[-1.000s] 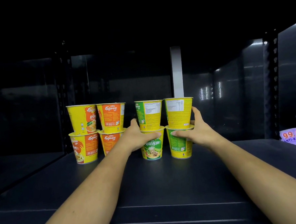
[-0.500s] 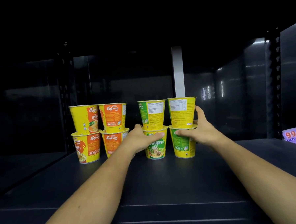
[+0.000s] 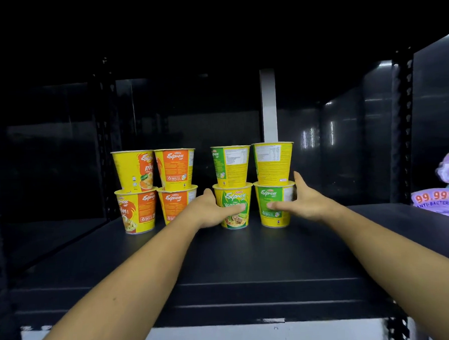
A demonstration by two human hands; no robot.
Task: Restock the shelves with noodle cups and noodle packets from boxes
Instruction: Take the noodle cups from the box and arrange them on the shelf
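Four green noodle cups stand in two stacks of two at the centre of the dark shelf (image 3: pixel 223 261). The left hand (image 3: pixel 212 209) wraps the lower left green cup (image 3: pixel 232 195), fingers curled across its front and thumb on its left side. The right hand (image 3: pixel 301 201) wraps the lower right green cup (image 3: pixel 271 194), fingers across the front and thumb raised along its right side. The two upper green cups (image 3: pixel 231 165) rest on these. Four orange cups (image 3: pixel 175 169) stand stacked just to the left. A purple sign (image 3: pixel 438 197) sits at the far right.
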